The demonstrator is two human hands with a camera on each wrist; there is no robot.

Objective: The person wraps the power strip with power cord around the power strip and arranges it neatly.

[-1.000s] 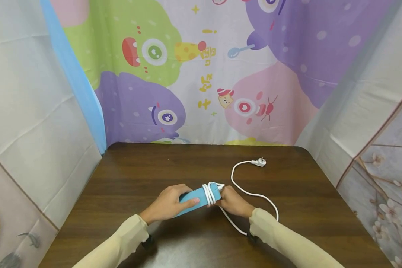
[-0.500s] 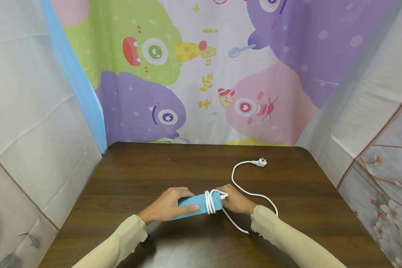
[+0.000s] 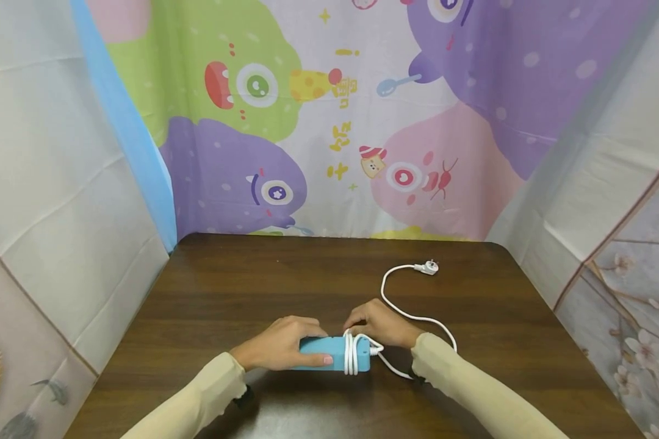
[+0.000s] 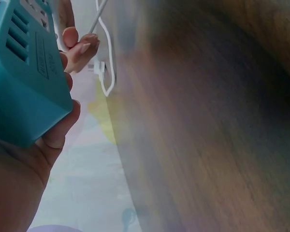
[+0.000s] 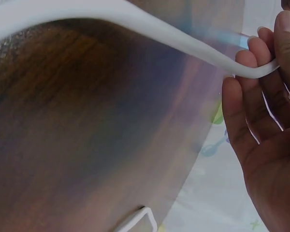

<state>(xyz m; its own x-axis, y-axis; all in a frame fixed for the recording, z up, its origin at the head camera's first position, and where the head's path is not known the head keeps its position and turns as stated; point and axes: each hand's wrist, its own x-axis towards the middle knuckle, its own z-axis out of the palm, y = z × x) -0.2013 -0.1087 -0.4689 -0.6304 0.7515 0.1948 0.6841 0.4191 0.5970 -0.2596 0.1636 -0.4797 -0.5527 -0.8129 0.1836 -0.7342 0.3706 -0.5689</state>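
Observation:
A blue power strip (image 3: 329,352) is held above the table by my left hand (image 3: 277,344), its thumb along the near side and fingers around the far side. White cord (image 3: 351,356) wraps the strip's right end in several turns. My right hand (image 3: 381,323) is just behind that end. In the right wrist view the cord (image 5: 198,48) passes between the thumb and fingers (image 5: 246,89) of the right hand, pinched there. The left wrist view shows the strip's slotted end (image 4: 29,77) against the left palm.
The loose cord (image 3: 390,289) curves over the brown table (image 3: 225,274) to a white plug (image 3: 429,267) at the back right. A cartoon-printed curtain (image 3: 329,122) hangs behind the table's far edge, with pale cloth at both sides.
The power strip has come lower and turned level, its right end swinging toward the near side. My right hand has shifted from beside the strip's end to behind it, still with the cord.

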